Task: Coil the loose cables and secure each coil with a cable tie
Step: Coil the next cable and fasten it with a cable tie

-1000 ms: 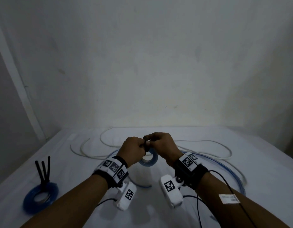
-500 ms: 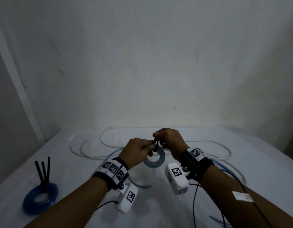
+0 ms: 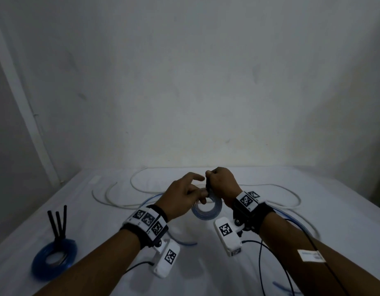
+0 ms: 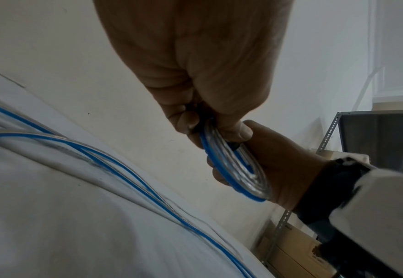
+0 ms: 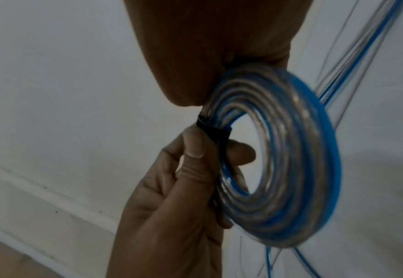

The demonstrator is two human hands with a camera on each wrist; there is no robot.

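Blue-clear coil (image 3: 207, 208) is gripped by right hand (image 3: 222, 184); black cable tie (image 5: 213, 132) on it is pinched by left hand (image 3: 181, 194).

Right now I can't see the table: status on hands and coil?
Left hand pinches the black tie on the blue coil. Right hand grips the coil's top. Loose cables lie below, nothing blocking.

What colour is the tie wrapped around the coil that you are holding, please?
Black; the tie shows best in the right wrist view, against the clear-and-blue coil.
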